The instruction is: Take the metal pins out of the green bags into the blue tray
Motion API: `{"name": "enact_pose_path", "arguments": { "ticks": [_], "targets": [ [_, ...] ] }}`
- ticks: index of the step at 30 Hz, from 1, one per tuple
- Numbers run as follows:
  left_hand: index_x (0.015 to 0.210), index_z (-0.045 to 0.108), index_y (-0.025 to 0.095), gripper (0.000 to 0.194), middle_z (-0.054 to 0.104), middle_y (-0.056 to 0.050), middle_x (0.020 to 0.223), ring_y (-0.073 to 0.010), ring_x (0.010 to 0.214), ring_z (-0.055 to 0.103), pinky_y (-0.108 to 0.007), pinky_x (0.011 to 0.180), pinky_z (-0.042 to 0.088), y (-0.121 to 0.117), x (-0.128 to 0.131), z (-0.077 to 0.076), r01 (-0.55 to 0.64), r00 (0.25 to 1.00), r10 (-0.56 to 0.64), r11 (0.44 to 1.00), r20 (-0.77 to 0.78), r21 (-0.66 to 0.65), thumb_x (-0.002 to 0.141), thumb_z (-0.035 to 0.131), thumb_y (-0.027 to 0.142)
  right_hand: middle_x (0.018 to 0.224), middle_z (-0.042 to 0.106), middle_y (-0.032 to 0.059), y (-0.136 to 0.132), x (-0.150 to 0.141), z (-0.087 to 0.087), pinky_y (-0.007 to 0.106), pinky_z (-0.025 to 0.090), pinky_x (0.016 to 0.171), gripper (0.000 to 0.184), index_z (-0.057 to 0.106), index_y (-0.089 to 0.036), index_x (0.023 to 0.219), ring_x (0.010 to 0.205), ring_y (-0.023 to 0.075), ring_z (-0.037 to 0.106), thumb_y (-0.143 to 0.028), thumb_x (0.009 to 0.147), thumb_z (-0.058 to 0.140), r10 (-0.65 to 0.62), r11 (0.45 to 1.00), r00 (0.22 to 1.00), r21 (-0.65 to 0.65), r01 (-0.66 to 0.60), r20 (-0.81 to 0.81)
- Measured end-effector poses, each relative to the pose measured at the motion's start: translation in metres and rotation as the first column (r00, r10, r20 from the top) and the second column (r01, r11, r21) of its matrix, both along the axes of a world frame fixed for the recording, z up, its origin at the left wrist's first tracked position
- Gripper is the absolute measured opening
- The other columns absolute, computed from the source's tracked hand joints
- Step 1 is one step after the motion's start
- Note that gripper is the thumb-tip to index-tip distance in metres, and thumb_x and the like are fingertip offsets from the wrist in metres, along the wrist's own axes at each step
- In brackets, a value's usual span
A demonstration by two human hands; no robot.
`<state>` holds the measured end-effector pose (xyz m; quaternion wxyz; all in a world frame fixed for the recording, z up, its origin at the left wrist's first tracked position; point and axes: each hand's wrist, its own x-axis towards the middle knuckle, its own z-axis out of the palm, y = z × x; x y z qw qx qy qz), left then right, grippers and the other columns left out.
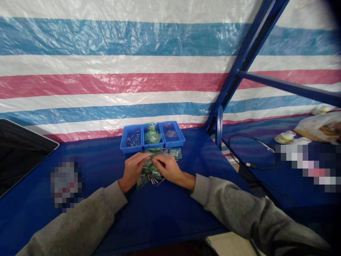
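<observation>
Over a small pile on the blue table, my left hand and my right hand nearly meet, both with fingers closed in a pinch. Between the fingertips shows a bit of green plastic bag; fingers cover most of it. Under my hands lie more green-tinted clear bags and loose thin metal pins. Right behind, three blue bins stand side by side: the left bin has metal pins, the middle bin green bags, the right bin small pieces I cannot make out.
A black panel with a pale edge stands at the left, near a blurred-out item. Rightward rises a blue metal frame. Beyond it are a black cable, white bottles and a plastic bag. Striped sheeting hangs behind.
</observation>
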<state>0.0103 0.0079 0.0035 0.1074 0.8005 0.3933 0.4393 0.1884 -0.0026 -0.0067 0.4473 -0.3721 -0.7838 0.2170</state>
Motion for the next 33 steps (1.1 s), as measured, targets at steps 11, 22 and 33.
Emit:
{"name": "enact_pose_path", "arguments": {
  "ticks": [11,22,33],
  "targets": [
    [0.086,0.068,0.019,0.016,0.07,-0.001,0.076,-0.0092,0.058,0.062,-0.019,0.058,0.051,-0.0029,-0.0013,0.0011,0.001,0.996,0.0,1.0,0.094,-0.007,0.085,0.053,0.024,0.066,0.058,0.0007,-0.0015,0.0009,0.0026,0.023,0.038,0.06,0.022,0.061,-0.017,0.088,0.057,0.0116,0.051,-0.028,0.09,0.042,-0.061,0.998,0.998,-0.016,0.061,0.001],
    [0.098,0.062,0.019,0.016,0.065,0.006,0.059,-0.0037,0.035,0.049,-0.015,0.038,0.04,-0.0023,0.0004,-0.002,0.018,0.988,-0.004,0.996,0.156,-0.091,0.083,0.057,0.024,0.062,0.054,-0.002,-0.0026,0.0006,0.0028,0.021,0.037,0.054,0.014,0.057,-0.018,0.091,0.052,0.0099,0.047,-0.03,0.086,0.051,-0.074,0.996,0.997,-0.053,0.072,-0.03],
    [0.092,0.063,0.019,0.015,0.068,0.003,0.069,-0.0073,0.053,0.061,-0.016,0.055,0.048,-0.0028,-0.0017,-0.0026,0.048,0.997,-0.042,0.994,0.06,-0.101,0.083,0.055,0.028,0.063,0.053,-0.0023,-0.0017,0.0006,0.0026,0.021,0.036,0.053,0.015,0.057,-0.019,0.093,0.052,0.0099,0.046,-0.031,0.087,0.05,-0.067,0.997,0.996,-0.052,0.064,-0.059]
  ]
}}
